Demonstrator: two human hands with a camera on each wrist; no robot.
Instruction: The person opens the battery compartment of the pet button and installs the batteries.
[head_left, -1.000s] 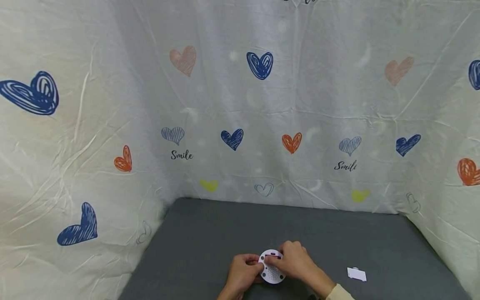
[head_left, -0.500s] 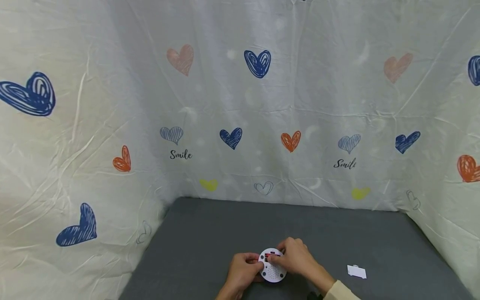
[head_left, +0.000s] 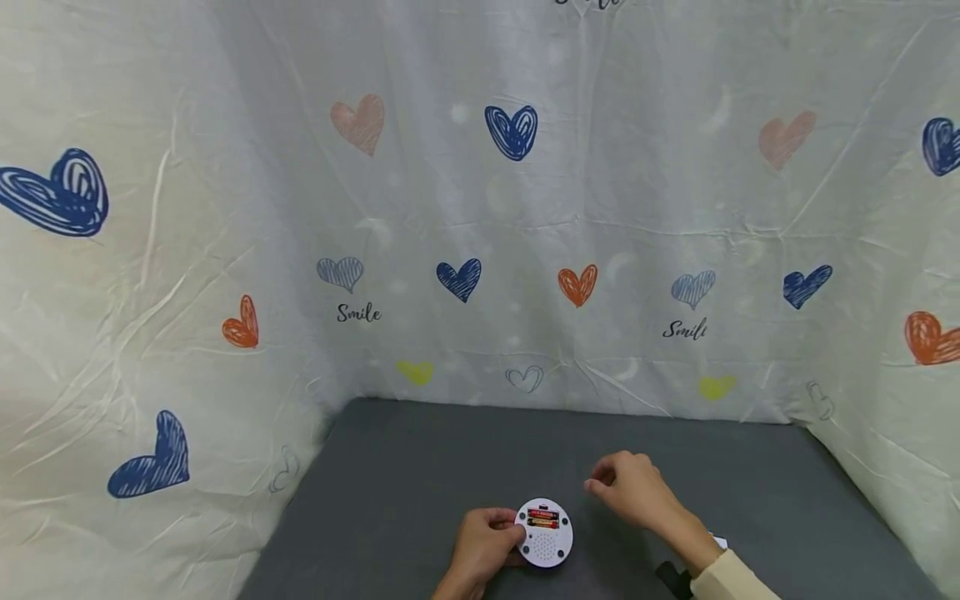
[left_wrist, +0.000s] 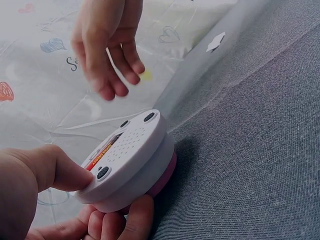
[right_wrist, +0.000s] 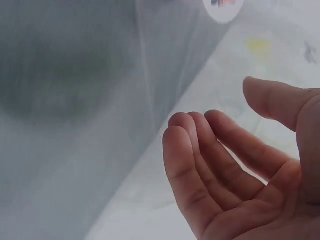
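My left hand (head_left: pixel 483 546) grips a round white battery-powered device (head_left: pixel 547 552) by its left edge, thumb on the underside that faces up. Several black feet and a patch of small holes show on that face. In its uncovered compartment lie two red-and-black batteries (head_left: pixel 543 519). The left wrist view shows a pink band at the device's far side. Up and to the right, my right hand (head_left: pixel 633 487) hangs in the air, apart from the device. Its fingers (right_wrist: pixel 195 175) are loosely bent and hold nothing.
A white battery cover (left_wrist: pixel 216 42) lies on the dark grey table (head_left: pixel 420 467), partly hidden by my right forearm in the head view. A white curtain (head_left: pixel 480 192) printed with hearts surrounds the table at the back and sides.
My right hand has left the battery compartment and moved up and right, which uncovers both batteries. My left hand keeps its grip on the device in about the same place.
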